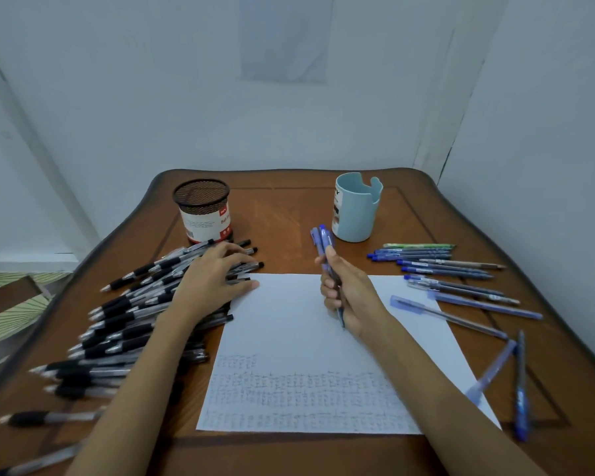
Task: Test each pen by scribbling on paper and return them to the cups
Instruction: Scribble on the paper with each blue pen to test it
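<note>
A glossy brown wooden table (282,214) with a curved, dark-edged rim and scuffed top carries a white sheet of paper (289,321), its near third covered in rows of small faint scribbles too fine to read. The right hand (349,293) is closed around two slim blue plastic pens (325,249), held above the paper with their clip ends pointing away; the tips are partly hidden by the palm. The left hand (213,276) lies spread, fingers apart, on a large heap of black-grip clear-barrelled pens (131,314), which blurs toward the near-left edge. Behind it stands a black wire-mesh cup (202,211) with a red-and-white label; only "Ball" reads. A smooth pale blue notched cup (356,207) stands right, its label illegible. Loose blue pens (443,264) lie beside it.
</note>
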Motion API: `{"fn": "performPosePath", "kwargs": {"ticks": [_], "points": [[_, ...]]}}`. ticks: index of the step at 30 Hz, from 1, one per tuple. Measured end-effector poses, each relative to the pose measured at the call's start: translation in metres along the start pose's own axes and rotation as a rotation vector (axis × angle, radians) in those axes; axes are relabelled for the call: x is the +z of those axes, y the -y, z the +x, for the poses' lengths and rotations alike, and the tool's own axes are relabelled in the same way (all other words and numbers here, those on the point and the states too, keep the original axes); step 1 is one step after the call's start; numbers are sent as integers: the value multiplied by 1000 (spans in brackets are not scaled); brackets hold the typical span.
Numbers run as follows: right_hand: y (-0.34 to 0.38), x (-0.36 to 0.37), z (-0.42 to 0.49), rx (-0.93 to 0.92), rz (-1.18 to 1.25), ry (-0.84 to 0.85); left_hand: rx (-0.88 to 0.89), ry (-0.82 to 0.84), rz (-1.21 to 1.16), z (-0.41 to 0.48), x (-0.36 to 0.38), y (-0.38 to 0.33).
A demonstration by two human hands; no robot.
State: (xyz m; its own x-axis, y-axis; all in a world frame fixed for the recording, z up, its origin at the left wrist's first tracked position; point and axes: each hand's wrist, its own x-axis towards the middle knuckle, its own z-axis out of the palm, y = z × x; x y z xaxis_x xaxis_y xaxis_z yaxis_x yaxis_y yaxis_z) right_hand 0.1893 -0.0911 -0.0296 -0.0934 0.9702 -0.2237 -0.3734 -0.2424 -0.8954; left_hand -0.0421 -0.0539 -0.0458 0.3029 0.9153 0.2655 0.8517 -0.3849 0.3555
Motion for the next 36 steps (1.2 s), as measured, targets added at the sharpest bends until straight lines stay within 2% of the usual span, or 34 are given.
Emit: {"fn": "performPosePath", "kwargs": {"ticks": [6,11,17,20,24,27,31,33,36], "points": [[11,-23,14,-410,-776,-332,-8,6,25,0,-2,-4],[12,-21,26,-297,-992,-478,11,1,46,-3,-2,-5],[22,-17,30,-299,-1040,-465,2,-7,72,-4,0,-7],[37,-36,15,-308,-1126,-340,-11,42,139,-3,2,-6],[61,-78,-18,-148,-1287,-167,-17,67,148,-2,2,-6],[63,-97,-33,-30,-1362,-165,-20,70,137,-1,2,-4],[59,-99,-27,-14,-1361,-200,-7,35,120,-1,2,-2],[55,-97,-26,-89,-1359,-226,-9,35,130,-1,2,-2],[48,-88,-28,-355,-1176,-320,-15,31,128,-1,2,-3]]}}
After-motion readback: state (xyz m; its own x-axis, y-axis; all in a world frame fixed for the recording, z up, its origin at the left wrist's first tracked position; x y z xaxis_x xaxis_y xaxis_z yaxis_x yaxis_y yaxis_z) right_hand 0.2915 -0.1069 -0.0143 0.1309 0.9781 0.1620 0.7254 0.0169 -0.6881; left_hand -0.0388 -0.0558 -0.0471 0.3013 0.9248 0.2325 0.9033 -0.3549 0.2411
